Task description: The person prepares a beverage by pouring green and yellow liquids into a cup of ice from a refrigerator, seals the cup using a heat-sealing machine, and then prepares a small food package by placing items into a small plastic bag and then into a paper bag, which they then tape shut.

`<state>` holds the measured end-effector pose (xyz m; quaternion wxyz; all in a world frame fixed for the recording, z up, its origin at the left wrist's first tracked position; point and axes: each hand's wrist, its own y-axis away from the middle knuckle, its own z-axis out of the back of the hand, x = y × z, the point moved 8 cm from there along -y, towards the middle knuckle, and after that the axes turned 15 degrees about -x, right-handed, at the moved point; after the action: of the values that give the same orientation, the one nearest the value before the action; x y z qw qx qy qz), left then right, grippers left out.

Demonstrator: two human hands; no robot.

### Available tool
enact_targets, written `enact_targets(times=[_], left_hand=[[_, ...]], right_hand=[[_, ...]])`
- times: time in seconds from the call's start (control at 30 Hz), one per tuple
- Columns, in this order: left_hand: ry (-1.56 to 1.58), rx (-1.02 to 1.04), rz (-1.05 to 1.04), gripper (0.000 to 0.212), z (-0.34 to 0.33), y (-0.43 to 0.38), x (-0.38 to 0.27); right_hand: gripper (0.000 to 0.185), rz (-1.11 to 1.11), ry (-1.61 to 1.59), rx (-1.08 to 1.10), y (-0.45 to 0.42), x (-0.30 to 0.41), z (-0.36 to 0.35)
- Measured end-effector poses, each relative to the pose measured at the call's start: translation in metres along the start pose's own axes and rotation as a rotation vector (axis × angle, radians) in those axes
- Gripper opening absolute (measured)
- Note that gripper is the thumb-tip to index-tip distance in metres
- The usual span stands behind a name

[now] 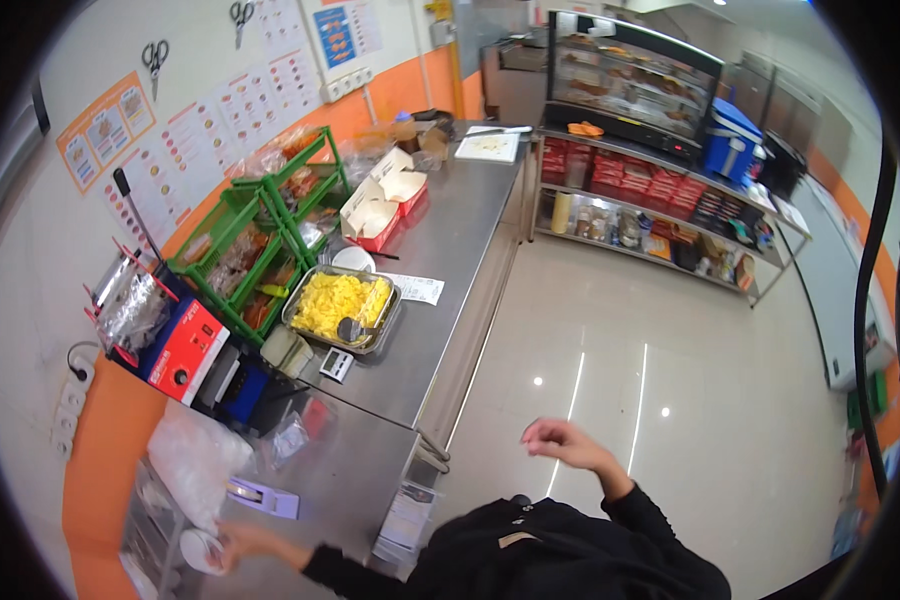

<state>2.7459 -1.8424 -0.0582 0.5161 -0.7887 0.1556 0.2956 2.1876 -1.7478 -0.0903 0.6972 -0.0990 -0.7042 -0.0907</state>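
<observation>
My left hand point(241, 546) reaches over the near left end of the steel counter point(345, 480), its fingers at the rim of a round white container or lid point(201, 551); whether they grip it is not plain. Just beyond that hand lie a lilac tape dispenser point(274, 501) and a bulging translucent plastic bag point(195, 450). My right hand point(562, 444) hangs over the floor with curled fingers, and nothing is seen in it. Farther up the counter, a glass dish point(379, 341) holds scrambled egg point(337, 300) and a dark-headed serving utensil point(350, 328). A digital timer point(337, 364) lies beside it.
A red and blue sealing machine point(187, 352) and green tiered baskets point(232, 247) line the wall. Open red-and-white boxes point(371, 217), a receipt point(420, 289) and a white cutting board point(489, 147) are on the counter. Beyond stand a glass display warmer point(634, 82), a shelf and a blue cooler point(729, 142).
</observation>
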Motion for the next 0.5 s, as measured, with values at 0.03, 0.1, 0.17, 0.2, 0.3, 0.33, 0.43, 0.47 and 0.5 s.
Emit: enact_targets(times=[0.03,0.1,0.17,0.2,0.3,0.33,0.43,0.47,0.5], left_hand=[[0.13,0.049,0.071,0.062,-0.01,0.012,-0.048],[0.441,0.215,0.331,0.053,-0.027,0.054,-0.15],[0.611,0.39,0.482,0.051,-0.037,0.111,-0.224],[0.676,0.453,0.515,0.051,-0.036,0.142,-0.259],[0.843,0.752,0.532,0.05,-0.031,0.234,-0.338],[0.863,0.886,0.562,0.049,-0.027,0.266,-0.364],[0.921,1.249,0.581,0.049,-0.036,0.367,-0.422],[0.916,1.328,0.578,0.048,-0.043,0.392,-0.445],[0.89,1.381,0.668,0.048,-0.055,0.422,-0.459]], right_hand=[[0.018,0.109,-0.102,-0.023,-0.004,0.058,0.015],[0.021,0.346,-0.491,0.107,0.013,0.156,0.049],[0.023,0.589,-0.791,0.499,0.028,0.231,0.053],[0.023,0.738,-0.764,0.775,0.027,0.263,0.058],[0.016,0.823,-0.811,0.551,-0.015,0.279,0.096],[0.016,0.852,-0.81,0.527,-0.031,0.278,0.11],[0.012,0.933,-0.813,0.518,-0.076,0.276,0.159],[0.012,0.968,-0.807,0.507,-0.093,0.276,0.176],[0.011,1.005,-0.809,0.481,-0.112,0.275,0.193]])
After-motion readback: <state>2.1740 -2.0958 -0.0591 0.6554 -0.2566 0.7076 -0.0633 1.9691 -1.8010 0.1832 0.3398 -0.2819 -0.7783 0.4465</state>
